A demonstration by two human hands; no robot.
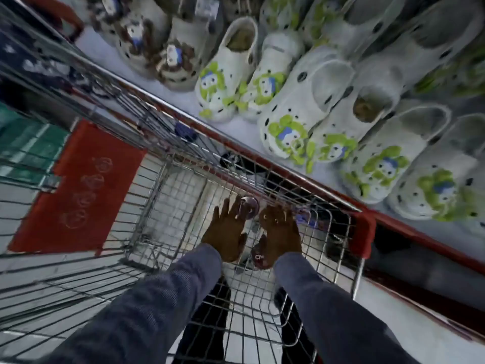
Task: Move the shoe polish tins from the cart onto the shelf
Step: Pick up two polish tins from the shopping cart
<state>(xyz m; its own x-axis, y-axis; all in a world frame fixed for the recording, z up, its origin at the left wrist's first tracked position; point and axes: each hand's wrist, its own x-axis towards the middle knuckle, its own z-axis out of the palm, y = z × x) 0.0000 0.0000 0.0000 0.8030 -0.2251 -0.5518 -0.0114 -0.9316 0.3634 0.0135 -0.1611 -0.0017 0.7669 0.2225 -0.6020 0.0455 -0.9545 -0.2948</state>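
I look down into a wire cart [157, 158]. Both my hands are low inside its near right corner, palms down, fingers spread. My left hand [225, 229] has its fingertips at a round shiny tin [249, 207] on the cart floor. My right hand [280, 232] hovers over the floor beside it. A dark red tin [258, 257] shows at the heel of that hand, partly hidden by it. Something bluish [304, 218] lies past the right fingertips, too blurred to name. The white shelf [181, 101] with a red front edge runs along the cart's right side.
White clogs with green and blue figures [286, 127] fill the shelf in rows, with brown-figured ones [168, 59] further left. A red flap [78, 185] hangs at the cart's left end. A red bumper [363, 235] caps the cart corner against the shelf. My dark trouser legs show below.
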